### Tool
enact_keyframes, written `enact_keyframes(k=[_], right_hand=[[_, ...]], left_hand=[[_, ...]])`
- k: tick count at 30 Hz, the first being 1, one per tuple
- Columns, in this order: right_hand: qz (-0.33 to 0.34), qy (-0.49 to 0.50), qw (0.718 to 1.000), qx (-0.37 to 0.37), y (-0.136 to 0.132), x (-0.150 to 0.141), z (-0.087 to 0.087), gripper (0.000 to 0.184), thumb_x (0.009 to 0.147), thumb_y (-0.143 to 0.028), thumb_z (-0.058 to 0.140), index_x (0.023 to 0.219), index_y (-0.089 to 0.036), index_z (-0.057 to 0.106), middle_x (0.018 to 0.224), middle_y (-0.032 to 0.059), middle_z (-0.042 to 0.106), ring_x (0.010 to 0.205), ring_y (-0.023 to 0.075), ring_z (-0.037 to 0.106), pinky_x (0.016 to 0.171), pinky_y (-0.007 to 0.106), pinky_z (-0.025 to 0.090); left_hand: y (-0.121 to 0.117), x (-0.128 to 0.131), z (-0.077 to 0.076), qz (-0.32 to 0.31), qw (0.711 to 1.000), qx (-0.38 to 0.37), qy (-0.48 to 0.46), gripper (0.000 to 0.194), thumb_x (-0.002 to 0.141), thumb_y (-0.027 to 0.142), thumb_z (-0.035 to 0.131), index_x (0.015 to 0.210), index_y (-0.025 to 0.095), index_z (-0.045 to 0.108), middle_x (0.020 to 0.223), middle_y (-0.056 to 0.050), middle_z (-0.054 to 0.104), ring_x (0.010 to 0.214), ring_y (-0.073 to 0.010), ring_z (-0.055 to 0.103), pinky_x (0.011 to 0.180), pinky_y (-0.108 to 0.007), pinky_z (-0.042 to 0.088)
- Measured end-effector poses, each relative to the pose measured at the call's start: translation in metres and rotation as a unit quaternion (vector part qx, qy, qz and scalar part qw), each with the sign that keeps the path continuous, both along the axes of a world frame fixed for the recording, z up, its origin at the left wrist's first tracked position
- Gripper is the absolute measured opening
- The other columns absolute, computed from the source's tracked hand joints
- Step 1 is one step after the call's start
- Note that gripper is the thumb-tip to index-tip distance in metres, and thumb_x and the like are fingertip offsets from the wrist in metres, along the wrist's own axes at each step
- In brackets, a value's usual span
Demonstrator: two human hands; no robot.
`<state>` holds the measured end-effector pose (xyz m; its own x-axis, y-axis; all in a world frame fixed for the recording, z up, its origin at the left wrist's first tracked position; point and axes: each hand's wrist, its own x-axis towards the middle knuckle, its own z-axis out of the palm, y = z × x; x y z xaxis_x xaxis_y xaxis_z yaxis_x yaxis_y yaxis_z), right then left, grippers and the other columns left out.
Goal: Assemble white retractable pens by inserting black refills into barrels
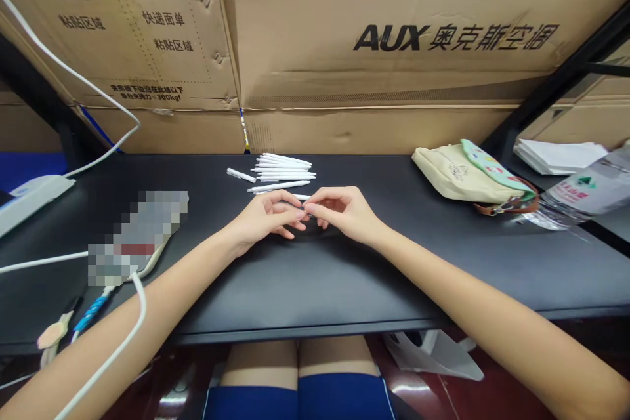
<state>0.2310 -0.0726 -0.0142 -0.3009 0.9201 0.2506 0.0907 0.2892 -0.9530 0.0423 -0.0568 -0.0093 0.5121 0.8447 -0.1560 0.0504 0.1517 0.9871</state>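
Observation:
My left hand and my right hand meet over the middle of the black table, fingertips almost touching. Both are closed in a pinch around something small and dark, mostly hidden by the fingers. Just behind them, the white end of a pen shows between the hands. Beyond lies a pile of several white pens, side by side. A single white pen rests nearer to my left hand, and a short white pen part lies left of the pile.
On the left are a phone with a white cable, a power strip and a blue-wrapped cable. A cream pouch, a plastic bottle and white paper sit right. Cardboard boxes stand behind the table.

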Motion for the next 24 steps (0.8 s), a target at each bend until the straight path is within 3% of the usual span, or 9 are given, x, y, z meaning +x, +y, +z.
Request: enact_keyframes(k=[16,20,24], right_hand=[[0.013,0.015,1.000,-0.008,-0.0009,-0.0014,0.0010,0.023,0.069,-0.036,0.073,0.077,-0.015,0.069,0.066,0.0024,0.067,0.051,0.0095,0.055,0.049,0.023,0.048],[0.018,-0.022,1.000,0.012,-0.0021,-0.0010,-0.0017,0.022,0.073,-0.036,0.069,0.077,-0.015,0.068,0.063,0.0019,0.065,0.052,0.0111,0.056,0.049,0.024,0.047],[0.050,-0.086,0.994,0.044,-0.0056,-0.0025,-0.0037,0.015,0.075,-0.031,0.067,0.074,-0.015,0.066,0.065,0.0016,0.065,0.055,0.0113,0.057,0.052,0.024,0.046]], left_hand=[[0.0004,-0.0015,0.0006,-0.016,0.999,0.027,0.025,0.036,0.068,0.037,0.076,0.089,0.015,0.057,0.083,-0.006,0.069,0.073,-0.0148,0.065,0.059,-0.023,0.050],[-0.0022,0.0001,0.0008,-0.054,0.994,0.070,0.063,0.032,0.073,0.040,0.070,0.088,0.016,0.054,0.082,-0.006,0.068,0.071,-0.0147,0.064,0.058,-0.023,0.048],[-0.0080,0.0014,-0.0010,-0.116,0.973,0.164,0.112,0.024,0.076,0.034,0.066,0.080,0.017,0.049,0.076,-0.003,0.066,0.068,-0.0134,0.062,0.057,-0.021,0.044]])
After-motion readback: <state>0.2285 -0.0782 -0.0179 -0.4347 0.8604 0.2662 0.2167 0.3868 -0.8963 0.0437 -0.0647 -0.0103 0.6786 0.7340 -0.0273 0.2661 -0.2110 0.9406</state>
